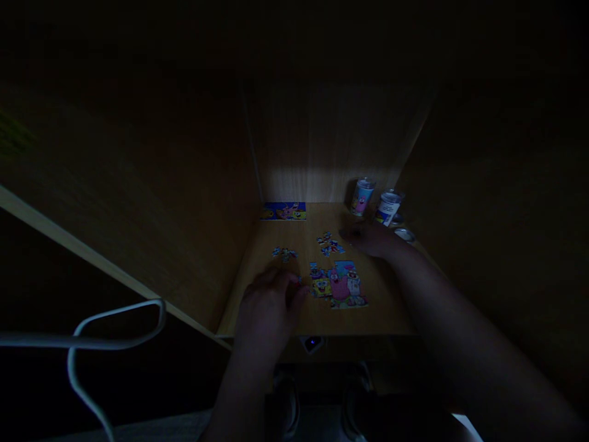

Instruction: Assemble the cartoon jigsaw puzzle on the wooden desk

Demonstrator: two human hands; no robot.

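Observation:
A partly joined cartoon jigsaw puzzle [340,285] lies on the wooden surface, its left side uneven. My left hand [269,301] is just left of it, thumb and forefinger closed around a small puzzle piece [299,280], mostly hidden. Beyond the puzzle, my right hand [368,238] rests low over the surface with its fingers curled in; darkness hides what they hold, if anything. Loose puzzle pieces [330,244] lie to the left of my right hand. Another small cluster of pieces [285,253] is just past my left hand.
Two clear printed jars [362,197] [388,207] stand at the back right, near a round lid [405,234]. A cartoon picture card [283,211] lies at the back left. Wooden walls enclose both sides. A white cable [115,344] loops at the left. The light is dim.

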